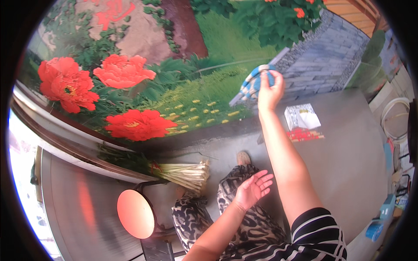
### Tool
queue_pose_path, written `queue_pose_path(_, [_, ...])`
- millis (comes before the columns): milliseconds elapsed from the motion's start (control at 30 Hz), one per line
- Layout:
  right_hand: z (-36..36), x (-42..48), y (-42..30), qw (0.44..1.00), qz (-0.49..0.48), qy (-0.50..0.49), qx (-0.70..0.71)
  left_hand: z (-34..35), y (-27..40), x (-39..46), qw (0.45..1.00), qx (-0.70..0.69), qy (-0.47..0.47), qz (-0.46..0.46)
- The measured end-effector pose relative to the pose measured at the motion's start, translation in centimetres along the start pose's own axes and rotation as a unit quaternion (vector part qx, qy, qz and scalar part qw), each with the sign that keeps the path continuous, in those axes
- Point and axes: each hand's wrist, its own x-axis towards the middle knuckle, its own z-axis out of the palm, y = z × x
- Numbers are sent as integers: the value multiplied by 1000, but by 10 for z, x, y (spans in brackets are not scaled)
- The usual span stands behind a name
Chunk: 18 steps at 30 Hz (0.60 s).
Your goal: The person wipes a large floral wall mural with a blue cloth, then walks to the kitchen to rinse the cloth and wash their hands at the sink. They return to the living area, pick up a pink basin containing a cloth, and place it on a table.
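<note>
My right hand point(271, 85) is raised in front of a wall mural and pinches a folded blue-and-white checked cloth point(253, 85) between thumb and fingers. The cloth hangs to the left of the fingers, beside a pale strip point(281, 57) that runs slantwise on the wall. My left hand point(254, 190) is held low over my patterned trousers, palm up, fingers apart, with nothing in it. Right of my raised forearm, a white printed packet or paper point(303, 116) lies on a grey tabletop point(346, 173), next to several small red-and-tan sticks point(303, 134).
A bundle of leeks or large green onions point(183, 173) lies at the wall's foot. A round-topped stool point(136, 213) stands at lower left. Coiled white hose point(393, 119) and a roll of blue tape point(374, 230) are at the right. The mural point(140, 125) shows red peonies.
</note>
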Motion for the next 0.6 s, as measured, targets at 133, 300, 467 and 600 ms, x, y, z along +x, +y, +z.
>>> queue_pose_path(133, [13, -17, 7, 992, -109, -6, -68, 4, -3, 4, 1000, 6, -1, -7])
queue_pose_path(300, [-15, -92, 19, 961, -8, -273, -28, 10, -4, -6, 1000, -13, 17, 22])
queue_pose_path(467, [-60, -132, -33, 902, 164, -375, 135, 0, -8, -14, 996, -42, 30, 74])
queue_pose_path(600, [-124, -148, -112, 833, 293, -384, 270, 14, -9, -48, 987, -84, -41, 127])
